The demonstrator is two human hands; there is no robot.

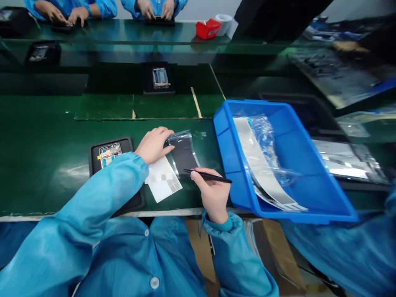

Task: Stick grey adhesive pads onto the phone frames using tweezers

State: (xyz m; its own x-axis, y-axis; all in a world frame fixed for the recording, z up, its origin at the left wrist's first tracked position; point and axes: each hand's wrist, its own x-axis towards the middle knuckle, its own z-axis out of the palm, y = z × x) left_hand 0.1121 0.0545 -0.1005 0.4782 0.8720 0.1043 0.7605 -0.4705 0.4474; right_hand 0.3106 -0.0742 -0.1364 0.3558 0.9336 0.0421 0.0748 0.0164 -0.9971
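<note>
My right hand [213, 192] holds black tweezers [213, 177], their tips over the lower edge of a dark sheet in clear film [185, 152]. At that film's upper left corner is my left hand [156, 144], its thumb and fingers closing on the edge. A white sheet [163, 181] with several small grey squares lies partly under my left hand, beside the film. Left of it, a black tray [128, 144] carries an open phone frame [109, 153]; my left sleeve covers part of both.
A blue bin [297, 144] with silvery strips [260, 161] and clear plastic stands to the right. Further back, another black tray [150, 84] holds a phone frame. Across the bench, two people in blue work near a red box [208, 29]. Another blue sleeve [346, 247] is at right.
</note>
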